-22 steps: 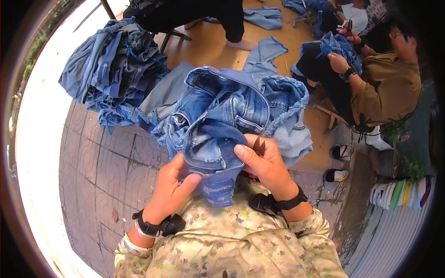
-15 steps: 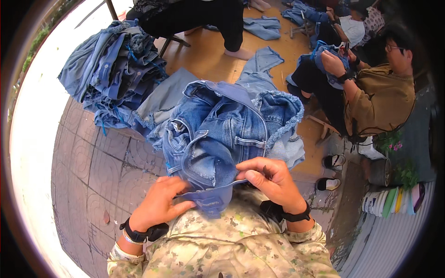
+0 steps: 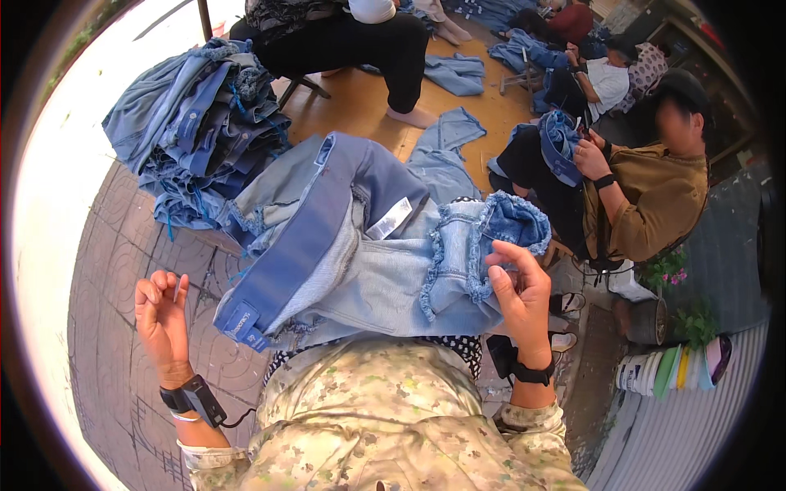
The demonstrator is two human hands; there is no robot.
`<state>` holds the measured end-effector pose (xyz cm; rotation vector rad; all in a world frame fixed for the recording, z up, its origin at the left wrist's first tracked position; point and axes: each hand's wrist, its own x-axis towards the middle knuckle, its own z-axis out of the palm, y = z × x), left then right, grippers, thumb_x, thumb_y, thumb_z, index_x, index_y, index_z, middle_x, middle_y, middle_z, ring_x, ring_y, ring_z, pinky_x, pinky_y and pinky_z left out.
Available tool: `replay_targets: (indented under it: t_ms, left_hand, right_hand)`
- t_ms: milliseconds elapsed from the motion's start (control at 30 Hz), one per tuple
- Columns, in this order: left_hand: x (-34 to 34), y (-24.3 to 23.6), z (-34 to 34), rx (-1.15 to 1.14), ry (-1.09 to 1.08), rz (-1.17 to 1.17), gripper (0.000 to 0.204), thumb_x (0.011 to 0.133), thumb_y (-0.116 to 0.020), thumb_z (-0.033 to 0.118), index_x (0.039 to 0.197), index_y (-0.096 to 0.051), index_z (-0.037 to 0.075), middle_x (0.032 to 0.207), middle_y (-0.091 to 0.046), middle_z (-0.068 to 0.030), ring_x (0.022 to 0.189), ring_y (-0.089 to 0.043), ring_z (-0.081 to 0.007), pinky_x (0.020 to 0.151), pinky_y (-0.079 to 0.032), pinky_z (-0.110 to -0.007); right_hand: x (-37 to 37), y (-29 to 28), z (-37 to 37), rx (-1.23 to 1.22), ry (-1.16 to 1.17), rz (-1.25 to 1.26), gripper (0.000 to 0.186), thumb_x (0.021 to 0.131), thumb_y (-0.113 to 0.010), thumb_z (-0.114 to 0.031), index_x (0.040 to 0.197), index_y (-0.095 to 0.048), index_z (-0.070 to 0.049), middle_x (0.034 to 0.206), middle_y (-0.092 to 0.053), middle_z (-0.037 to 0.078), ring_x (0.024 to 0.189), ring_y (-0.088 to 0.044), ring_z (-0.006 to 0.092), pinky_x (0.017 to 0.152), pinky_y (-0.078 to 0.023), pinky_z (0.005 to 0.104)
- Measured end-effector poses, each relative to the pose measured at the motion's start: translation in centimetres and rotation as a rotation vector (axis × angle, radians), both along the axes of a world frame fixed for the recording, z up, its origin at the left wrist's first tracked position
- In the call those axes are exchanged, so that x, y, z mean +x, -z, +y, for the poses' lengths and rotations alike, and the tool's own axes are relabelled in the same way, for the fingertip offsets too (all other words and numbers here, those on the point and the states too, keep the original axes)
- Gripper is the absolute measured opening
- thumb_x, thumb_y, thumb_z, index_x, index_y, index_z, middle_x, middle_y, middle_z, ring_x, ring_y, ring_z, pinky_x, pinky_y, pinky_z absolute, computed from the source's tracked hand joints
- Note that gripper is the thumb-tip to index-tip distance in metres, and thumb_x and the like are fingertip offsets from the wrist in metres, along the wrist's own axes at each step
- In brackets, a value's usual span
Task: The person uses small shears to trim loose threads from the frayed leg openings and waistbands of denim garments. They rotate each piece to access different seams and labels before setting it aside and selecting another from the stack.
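Denim across our lap: the pale blue jeans (image 3: 368,262) lie inside out, frayed hem raised by our right hand (image 3: 516,286), which pinches it so the edge shows. Our left hand (image 3: 162,315) hangs clear, fingers curled around a small blade-like tool.

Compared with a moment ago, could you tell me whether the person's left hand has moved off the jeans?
Yes. The left hand has come away from the jeans and swung out to the person's left; it is now over the paved floor, fingers curled, apart from the denim.
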<state>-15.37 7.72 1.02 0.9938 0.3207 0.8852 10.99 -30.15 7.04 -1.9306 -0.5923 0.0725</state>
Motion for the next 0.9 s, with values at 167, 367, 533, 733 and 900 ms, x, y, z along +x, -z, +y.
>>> replay_targets:
  t_ms: [167, 367, 533, 733, 900]
  left_hand:
    - [-2.4, 4.1, 1.0, 0.142, -0.057, 0.602, 0.005, 0.092, -0.059, 0.016, 0.092, -0.055, 0.012, 0.090, -0.056, 0.0026, 0.082, -0.053, -0.0069, 0.081, -0.045, -0.025]
    - [5.8, 1.0, -3.8, 0.201, 0.219, 0.618, 0.025, 0.091, -0.065, 0.022, 0.108, -0.059, 0.005, 0.093, -0.061, 0.0002, 0.089, -0.057, -0.0097, 0.083, -0.046, -0.026]
    - [9.3, 1.7, -4.1, 0.342, 0.352, 0.651, 0.030, 0.087, -0.070, 0.023, 0.106, -0.060, 0.001, 0.092, -0.062, -0.0016, 0.089, -0.058, -0.0113, 0.082, -0.046, -0.026]
    - [10.4, 3.4, -3.6, 0.536, 0.507, 0.672, 0.022, 0.085, -0.069, 0.018, 0.077, -0.058, 0.000, 0.075, -0.057, -0.0031, 0.072, -0.051, -0.0102, 0.066, -0.041, -0.027]
    - [9.9, 3.8, -3.4, 0.501, 0.568, 0.616, 0.020, 0.085, -0.068, 0.016, 0.079, -0.058, 0.000, 0.080, -0.058, -0.0042, 0.077, -0.054, -0.0137, 0.071, -0.043, -0.028]
  right_hand:
    - [-0.8, 2.1, -1.5, -0.107, 0.004, -0.007, 0.033, 0.083, -0.070, -0.007, 0.115, -0.062, -0.001, 0.092, -0.065, 0.003, 0.055, -0.039, 0.0014, 0.050, -0.035, 0.0192]
    - [-2.2, 0.3, -1.9, -0.205, 0.101, -0.159, 0.032, 0.083, -0.070, -0.008, 0.113, -0.062, -0.001, 0.090, -0.064, 0.003, 0.055, -0.038, 0.0046, 0.049, -0.034, 0.0201]
    - [-3.1, -1.2, -2.3, -0.373, 0.158, -0.269, 0.040, 0.079, -0.075, -0.013, 0.114, -0.061, 0.000, 0.098, -0.063, 0.006, 0.059, -0.044, 0.0074, 0.051, -0.038, 0.0220]
    - [-3.6, -0.1, -2.1, -0.547, 0.103, -0.275, 0.046, 0.075, -0.077, -0.013, 0.115, -0.059, 0.001, 0.108, -0.060, 0.012, 0.068, -0.054, 0.0165, 0.056, -0.045, 0.0260]
    - [-3.5, 0.7, -2.3, -0.551, 0.085, -0.186, 0.044, 0.075, -0.076, -0.015, 0.112, -0.059, 0.001, 0.103, -0.059, 0.012, 0.065, -0.052, 0.0165, 0.053, -0.042, 0.0264]
